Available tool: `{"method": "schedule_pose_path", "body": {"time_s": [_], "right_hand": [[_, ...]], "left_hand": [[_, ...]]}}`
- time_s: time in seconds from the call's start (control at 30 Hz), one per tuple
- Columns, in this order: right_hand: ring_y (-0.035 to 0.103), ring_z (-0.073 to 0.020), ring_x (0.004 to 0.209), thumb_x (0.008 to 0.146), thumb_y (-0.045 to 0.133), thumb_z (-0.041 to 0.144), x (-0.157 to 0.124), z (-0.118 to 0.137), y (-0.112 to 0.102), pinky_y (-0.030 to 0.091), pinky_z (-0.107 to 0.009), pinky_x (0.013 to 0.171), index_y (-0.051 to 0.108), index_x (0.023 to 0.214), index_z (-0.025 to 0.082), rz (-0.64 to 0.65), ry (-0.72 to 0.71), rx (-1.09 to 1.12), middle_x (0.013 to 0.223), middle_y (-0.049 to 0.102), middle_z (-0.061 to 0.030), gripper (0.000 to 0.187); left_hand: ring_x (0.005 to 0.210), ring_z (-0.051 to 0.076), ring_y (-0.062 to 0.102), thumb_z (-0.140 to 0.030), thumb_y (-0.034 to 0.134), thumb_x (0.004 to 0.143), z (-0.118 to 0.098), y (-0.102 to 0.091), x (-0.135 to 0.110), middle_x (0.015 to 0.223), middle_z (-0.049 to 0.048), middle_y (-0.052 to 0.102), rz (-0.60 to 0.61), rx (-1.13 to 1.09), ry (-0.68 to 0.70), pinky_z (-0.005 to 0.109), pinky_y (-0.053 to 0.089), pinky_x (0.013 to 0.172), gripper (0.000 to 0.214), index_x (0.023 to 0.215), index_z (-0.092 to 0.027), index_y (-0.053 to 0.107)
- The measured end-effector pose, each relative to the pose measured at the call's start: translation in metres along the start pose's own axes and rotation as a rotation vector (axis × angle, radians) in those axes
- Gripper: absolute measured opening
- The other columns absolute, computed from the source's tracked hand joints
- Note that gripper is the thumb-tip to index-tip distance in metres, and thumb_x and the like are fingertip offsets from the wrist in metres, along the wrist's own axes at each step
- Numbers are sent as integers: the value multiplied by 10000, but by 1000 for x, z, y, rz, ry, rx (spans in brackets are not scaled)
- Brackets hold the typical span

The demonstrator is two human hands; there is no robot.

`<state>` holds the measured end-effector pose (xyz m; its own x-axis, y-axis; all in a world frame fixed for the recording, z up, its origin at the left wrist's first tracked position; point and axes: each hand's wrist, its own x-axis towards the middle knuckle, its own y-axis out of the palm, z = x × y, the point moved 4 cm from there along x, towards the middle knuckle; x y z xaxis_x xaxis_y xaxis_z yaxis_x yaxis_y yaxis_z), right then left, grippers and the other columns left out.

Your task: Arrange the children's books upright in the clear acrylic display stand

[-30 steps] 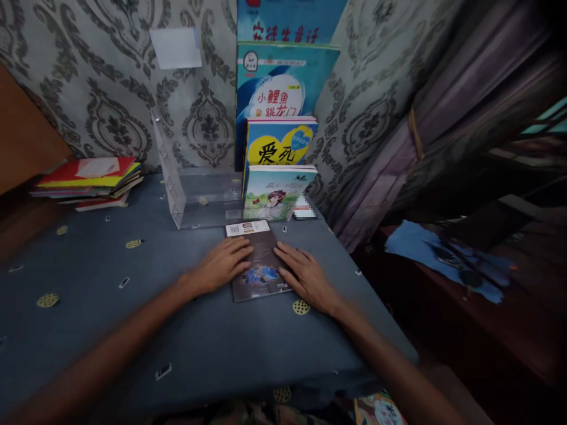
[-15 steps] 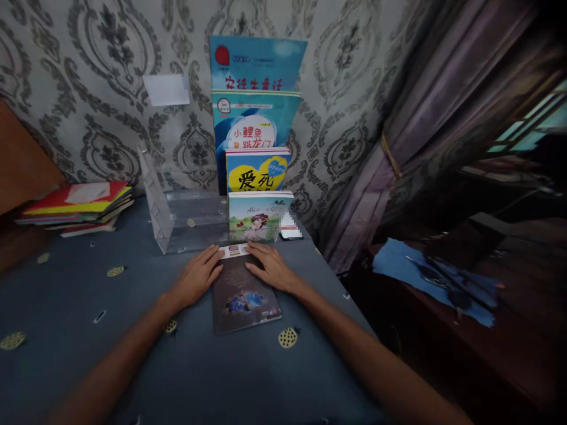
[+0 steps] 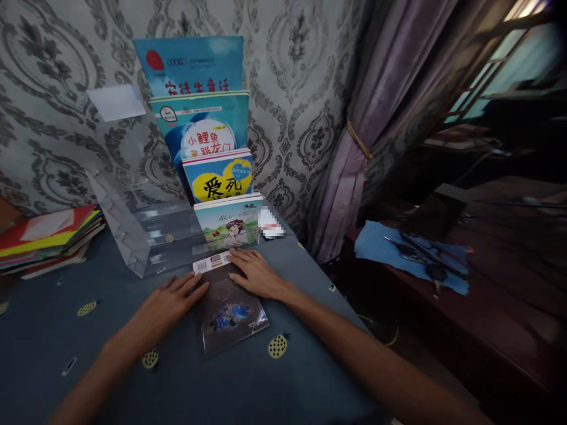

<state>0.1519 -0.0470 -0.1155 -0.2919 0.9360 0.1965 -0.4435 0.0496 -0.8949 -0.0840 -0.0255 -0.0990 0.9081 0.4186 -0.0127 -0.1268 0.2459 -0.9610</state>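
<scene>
A dark book (image 3: 228,307) lies flat on the patterned blue tablecloth, a white strip with a barcode along its far edge. My left hand (image 3: 170,300) is at its left side, fingers stretched out, with the fingertips at the book's edge. On its far right part rests my right hand (image 3: 254,273), fingers flat and spread. Just beyond stands a clear tiered rack (image 3: 142,236). Its right side carries several upright books, stepped in height: a green-and-blue one with a drawn figure (image 3: 230,227) in front, then a blue-and-yellow book (image 3: 219,180), a teal book (image 3: 201,127) and a tall blue book (image 3: 190,62).
A stack of colourful books and papers (image 3: 51,239) lies at the left. Beside the rack is a blurred-out white item (image 3: 271,224). To the right, past the table's edge, a blue cloth (image 3: 376,245) with dark tools lies on a reddish-brown surface. A purple curtain (image 3: 349,159) hangs there.
The view has swung right, so the rack and books appear further left. My left hand has drawn back from the book's white strip to its left edge. The right hand stays on the book.
</scene>
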Motion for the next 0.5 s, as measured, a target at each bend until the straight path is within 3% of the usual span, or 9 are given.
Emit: {"method": "schedule_pose_path", "body": {"time_s": [0.1, 0.2, 0.37, 0.5], "right_hand": [[409, -290, 1474, 1009, 532, 381, 0, -1, 0, 327, -502, 1191, 515, 1482, 172, -20, -5, 7, 1587, 447, -147, 517], [422, -291, 1467, 1009, 527, 387, 0, -2, 1, 338, -509, 1183, 520, 1479, 183, -27, -2, 4, 1580, 455, -148, 513], [424, -292, 1466, 1006, 523, 383, 0, -3, 2, 329, -511, 1194, 510, 1488, 168, -31, -4, -2, 1581, 451, -157, 529], [431, -297, 1461, 1001, 518, 368, -1, -3, 2, 336, -526, 1190, 520, 1482, 174, -50, -16, 11, 1577, 454, -163, 519]], "left_hand": [[1418, 289, 494, -72, 459, 930, -11, -21, 8, 1538, 125, 519, 69, 91, 185, 463, 459, 1095, 610, 1515, -247, 452], [1387, 294, 526, -121, 503, 952, -16, -33, 15, 1487, 144, 568, 24, 144, 348, 454, 434, 1104, 550, 1494, -213, 470], [1351, 312, 557, -114, 522, 960, -17, -35, 14, 1456, 139, 596, -140, 263, 489, 480, 436, 1104, 511, 1463, -199, 486], [1368, 299, 544, -128, 513, 980, -18, -27, 7, 1452, 111, 602, -223, 243, 499, 492, 416, 1142, 485, 1451, -243, 497]]}}
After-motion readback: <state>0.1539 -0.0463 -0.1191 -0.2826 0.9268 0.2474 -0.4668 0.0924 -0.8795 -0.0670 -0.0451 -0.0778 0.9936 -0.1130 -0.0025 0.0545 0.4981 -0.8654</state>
